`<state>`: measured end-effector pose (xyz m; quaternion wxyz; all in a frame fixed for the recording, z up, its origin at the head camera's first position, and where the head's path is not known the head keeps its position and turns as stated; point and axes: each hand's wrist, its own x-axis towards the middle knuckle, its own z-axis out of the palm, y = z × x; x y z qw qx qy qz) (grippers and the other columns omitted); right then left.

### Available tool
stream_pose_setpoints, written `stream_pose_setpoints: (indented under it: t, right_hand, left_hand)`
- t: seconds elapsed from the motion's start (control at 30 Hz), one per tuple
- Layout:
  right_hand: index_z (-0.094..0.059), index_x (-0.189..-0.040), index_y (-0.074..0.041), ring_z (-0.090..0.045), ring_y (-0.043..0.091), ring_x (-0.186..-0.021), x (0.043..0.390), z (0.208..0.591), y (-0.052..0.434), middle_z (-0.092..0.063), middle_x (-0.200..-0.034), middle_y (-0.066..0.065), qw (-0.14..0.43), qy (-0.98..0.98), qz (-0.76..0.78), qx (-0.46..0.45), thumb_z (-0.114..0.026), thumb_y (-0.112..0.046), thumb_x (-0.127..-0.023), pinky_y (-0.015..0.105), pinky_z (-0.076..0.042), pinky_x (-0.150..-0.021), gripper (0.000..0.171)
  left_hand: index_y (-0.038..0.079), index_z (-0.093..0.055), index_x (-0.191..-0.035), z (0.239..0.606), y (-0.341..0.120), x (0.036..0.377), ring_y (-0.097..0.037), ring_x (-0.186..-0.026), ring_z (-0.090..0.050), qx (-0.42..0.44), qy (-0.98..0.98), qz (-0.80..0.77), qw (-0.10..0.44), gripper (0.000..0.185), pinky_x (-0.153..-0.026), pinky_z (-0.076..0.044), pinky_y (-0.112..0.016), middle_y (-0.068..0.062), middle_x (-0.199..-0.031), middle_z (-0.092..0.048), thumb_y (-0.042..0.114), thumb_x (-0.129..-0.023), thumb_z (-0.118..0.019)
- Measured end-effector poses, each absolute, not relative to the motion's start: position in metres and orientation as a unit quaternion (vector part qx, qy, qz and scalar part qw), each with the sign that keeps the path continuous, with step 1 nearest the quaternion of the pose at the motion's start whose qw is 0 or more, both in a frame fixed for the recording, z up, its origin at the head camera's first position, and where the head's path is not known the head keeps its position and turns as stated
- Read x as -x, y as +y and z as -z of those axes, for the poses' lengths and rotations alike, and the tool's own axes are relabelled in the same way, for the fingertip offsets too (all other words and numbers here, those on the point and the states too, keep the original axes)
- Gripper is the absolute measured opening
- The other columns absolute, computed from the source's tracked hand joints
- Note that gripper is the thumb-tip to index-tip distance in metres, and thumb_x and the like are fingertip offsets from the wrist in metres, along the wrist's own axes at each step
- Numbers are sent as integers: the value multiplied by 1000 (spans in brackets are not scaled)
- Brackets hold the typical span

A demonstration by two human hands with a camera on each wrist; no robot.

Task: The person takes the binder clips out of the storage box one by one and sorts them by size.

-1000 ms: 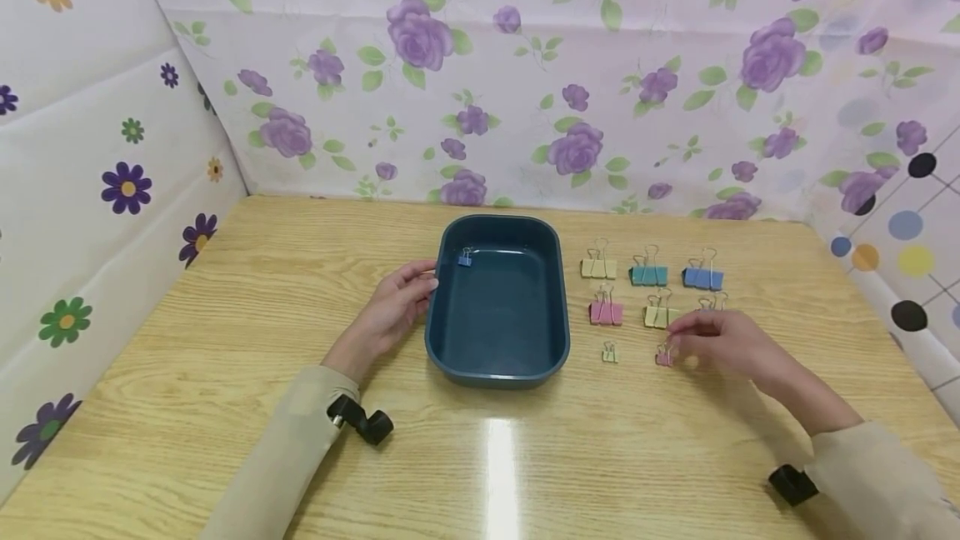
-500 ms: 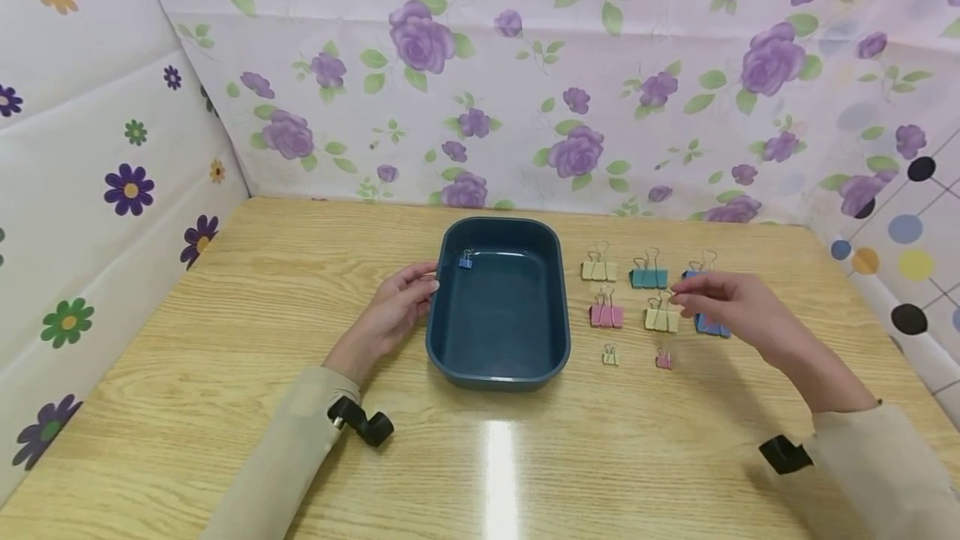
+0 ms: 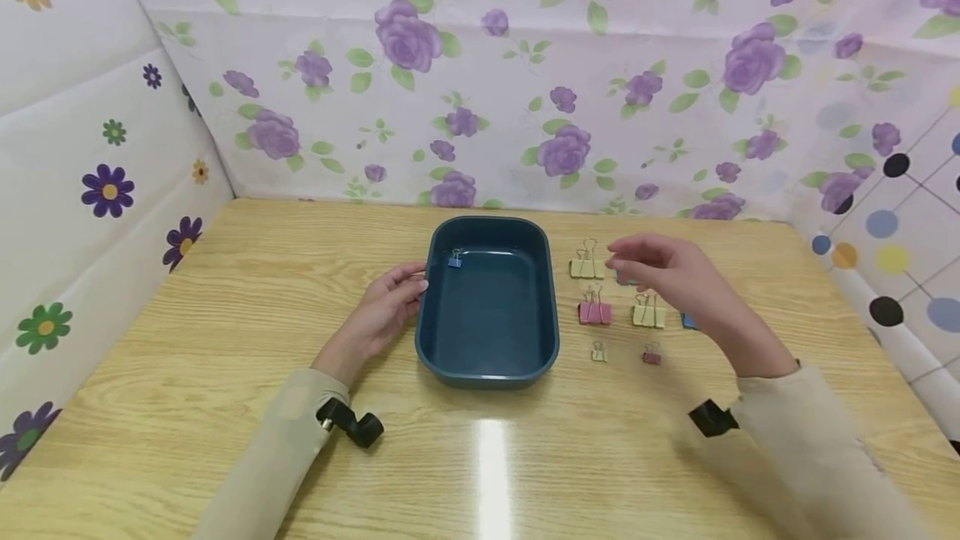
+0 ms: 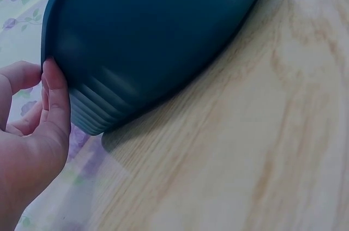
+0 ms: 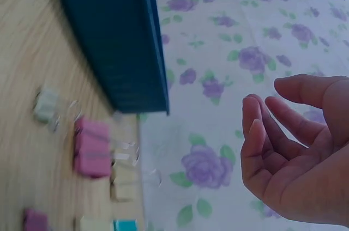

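My left hand rests open against the tray rim. My right hand hovers empty, fingers loosely curled, over the clips on the worktop, hiding the teal one and most of a blue one.

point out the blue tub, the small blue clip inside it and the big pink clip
blue tub (image 3: 487, 369): head view, on its near rim.
small blue clip (image 3: 454, 261): head view, on its blue body.
big pink clip (image 3: 594, 312): head view, on its pink body.
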<state>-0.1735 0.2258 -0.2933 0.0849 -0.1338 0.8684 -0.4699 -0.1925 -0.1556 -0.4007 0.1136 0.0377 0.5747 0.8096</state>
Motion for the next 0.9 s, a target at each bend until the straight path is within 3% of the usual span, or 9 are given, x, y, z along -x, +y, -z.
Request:
stream_pose_setpoints:
  t: [0.17,0.37,0.63,0.9]
  right_hand:
    - [-59,-128,-11,-60,21,-102,180,278,201,-63,-119,7,66,852,502,135,-62,-40,-94,30,-50,-80,45]
    - [-63,-121,-9,-60,22,-97,189,256,171,-65,-112,7,36,827,540,153,-64,-32,-95,30,-50,-77,35]
    - [-66,-117,-7,-60,24,-97,202,230,132,-63,-114,9,15,775,607,175,-65,-24,-94,34,-49,-80,28]
    - [-66,-115,-4,-61,27,-95,216,233,92,-65,-109,9,17,740,647,183,-63,-18,-95,37,-50,-82,25]
  left_hand:
    - [-10,-37,-137,399,-157,192,-11,-85,-59,-26,577,-808,118,40,-75,-50,-22,-4,-102,-60,-3,-99,-46]
    - [-9,-37,-138,398,-158,193,-11,-86,-59,-28,584,-803,116,42,-76,-50,-21,-4,-104,-60,-2,-99,-48]
    - [-7,-39,-136,399,-158,193,-10,-85,-59,-28,580,-806,114,38,-76,-50,-21,-3,-101,-60,-2,-99,-47]
    - [-6,-40,-135,401,-155,192,-10,-84,-59,-32,578,-807,118,36,-75,-50,-21,-1,-99,-61,-2,-100,-46]
